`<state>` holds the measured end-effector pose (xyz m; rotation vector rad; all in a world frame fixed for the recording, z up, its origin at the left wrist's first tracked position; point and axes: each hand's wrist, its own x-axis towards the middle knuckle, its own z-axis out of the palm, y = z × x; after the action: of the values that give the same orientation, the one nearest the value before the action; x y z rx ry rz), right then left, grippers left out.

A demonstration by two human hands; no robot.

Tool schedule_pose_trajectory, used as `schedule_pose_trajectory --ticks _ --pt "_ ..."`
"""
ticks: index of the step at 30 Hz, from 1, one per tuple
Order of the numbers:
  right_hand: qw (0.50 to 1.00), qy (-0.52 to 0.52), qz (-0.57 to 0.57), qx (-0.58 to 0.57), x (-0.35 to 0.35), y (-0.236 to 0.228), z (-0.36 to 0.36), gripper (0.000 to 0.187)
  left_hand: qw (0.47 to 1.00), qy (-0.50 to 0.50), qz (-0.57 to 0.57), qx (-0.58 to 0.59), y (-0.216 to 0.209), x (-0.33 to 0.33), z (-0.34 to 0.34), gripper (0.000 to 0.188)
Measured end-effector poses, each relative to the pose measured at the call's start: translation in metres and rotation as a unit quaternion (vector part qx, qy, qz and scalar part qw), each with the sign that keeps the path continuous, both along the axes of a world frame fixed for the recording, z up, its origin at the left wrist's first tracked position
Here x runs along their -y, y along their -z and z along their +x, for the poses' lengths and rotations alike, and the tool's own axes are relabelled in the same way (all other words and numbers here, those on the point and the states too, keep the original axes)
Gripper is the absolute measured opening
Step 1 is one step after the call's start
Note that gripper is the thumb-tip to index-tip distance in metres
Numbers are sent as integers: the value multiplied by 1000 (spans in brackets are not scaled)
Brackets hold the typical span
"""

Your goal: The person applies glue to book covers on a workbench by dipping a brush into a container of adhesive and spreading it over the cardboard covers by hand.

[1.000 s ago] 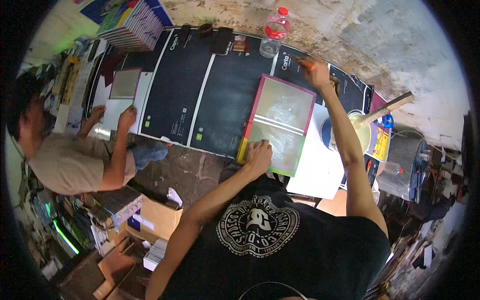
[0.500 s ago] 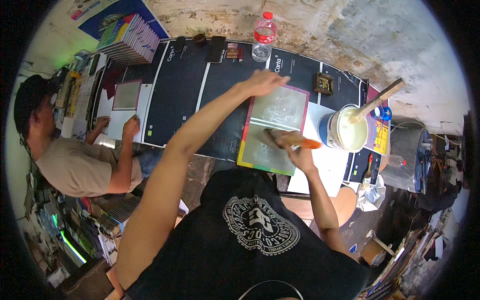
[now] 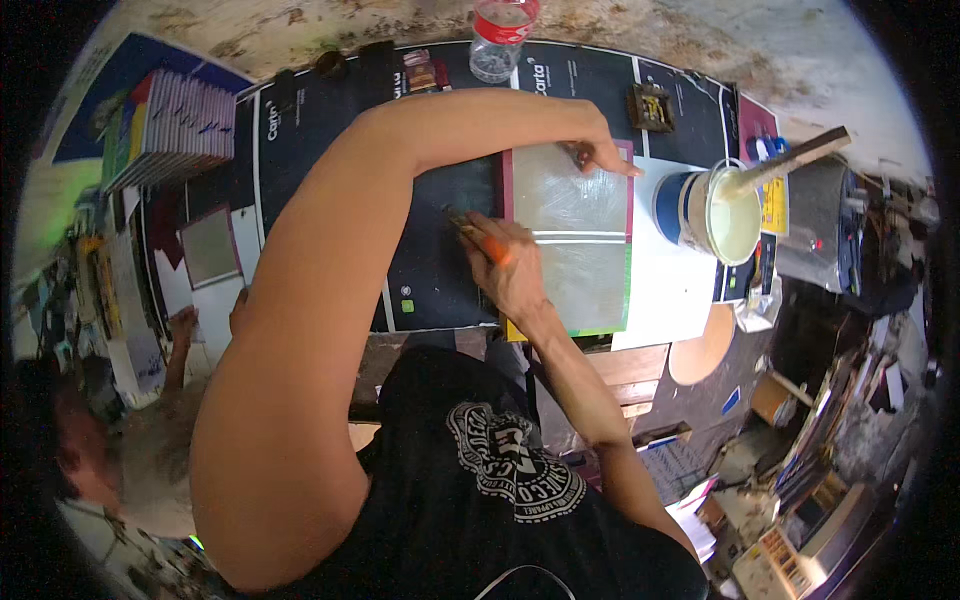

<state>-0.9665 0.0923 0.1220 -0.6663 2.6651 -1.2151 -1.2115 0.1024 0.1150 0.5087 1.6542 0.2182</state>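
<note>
A grey, glossy rectangular panel (image 3: 568, 200) lies in front of me. It has a red, green and yellow border and paired white lines across its middle. My right hand (image 3: 512, 268) grips a paintbrush (image 3: 494, 250) with an orange handle at the panel's left edge. The bristles point left, over the black table covering. My left hand (image 3: 598, 145) arches over the panel's far right corner, fingers apart and one stretched to the red edge. Whether that finger presses on the border I cannot tell. The left hand holds nothing visible.
A bucket of pale cream paste (image 3: 735, 225) with a wooden stick (image 3: 800, 165) stands right, beside a white sheet (image 3: 665, 300). Farther back are a plastic bottle (image 3: 497, 45) and a square ashtray-like dish (image 3: 652, 107). Stacked books (image 3: 185, 130) and a co-worker (image 3: 150, 450) are at left.
My right hand has swept the brush leftward across the panel to its left edge. My left hand has moved right to the far right corner. The whole view has shifted and turned.
</note>
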Motion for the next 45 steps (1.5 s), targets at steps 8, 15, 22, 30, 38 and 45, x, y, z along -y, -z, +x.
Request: schedule_pose_trajectory --ticks 8,15,22,30,38,45 --pt "988 142 48 -29 24 -1 -30 30 992 126 7 0 -4 -2 -18 120" --pt "950 267 81 -140 14 -3 -65 32 991 129 23 -27 -9 -8 -20 118" --pt "991 57 -44 -116 -4 -11 -20 34 989 145 21 -11 -7 4 -19 120" --pt "998 52 42 -2 -9 19 42 32 996 87 19 13 6 6 1 123" --pt "985 83 131 -75 -40 14 38 41 994 38 65 -73 0 8 20 110" --pt "953 154 140 -220 -82 3 29 34 986 -1 89 -142 -1 2 38 105"
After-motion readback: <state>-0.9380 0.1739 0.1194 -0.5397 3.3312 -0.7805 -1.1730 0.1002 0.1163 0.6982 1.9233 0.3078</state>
